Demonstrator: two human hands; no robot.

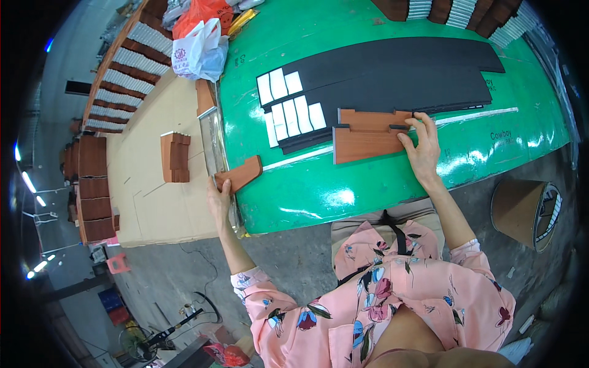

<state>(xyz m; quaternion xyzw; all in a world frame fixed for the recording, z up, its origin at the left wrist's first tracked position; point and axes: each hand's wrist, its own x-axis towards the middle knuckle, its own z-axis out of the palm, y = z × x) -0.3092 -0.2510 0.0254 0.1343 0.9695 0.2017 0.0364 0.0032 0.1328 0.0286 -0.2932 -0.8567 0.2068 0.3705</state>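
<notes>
My left hand (219, 197) pinches the narrow end of a small brown wood-grain piece (245, 174) over the seam where the green table meets the cardboard-covered one. Toward the right, a flat brown wood-grain panel (367, 145) lies on the green surface, with a second narrower brown strip along its far side and small dark strips between them. The thumb and fingers of my right hand (422, 147) close on the panel's right end. Just beyond it, black sheets (392, 76) lie stacked, with white rectangular patches (297, 116) at their left end.
A small stack of brown pieces (176, 158) sits on the cardboard-covered table (141, 208). Long rows of stacked brown and white pieces (129, 73) line its far left edge. Plastic bags (201, 50) lie at the back. A brown round bin (521, 211) stands on the floor at right.
</notes>
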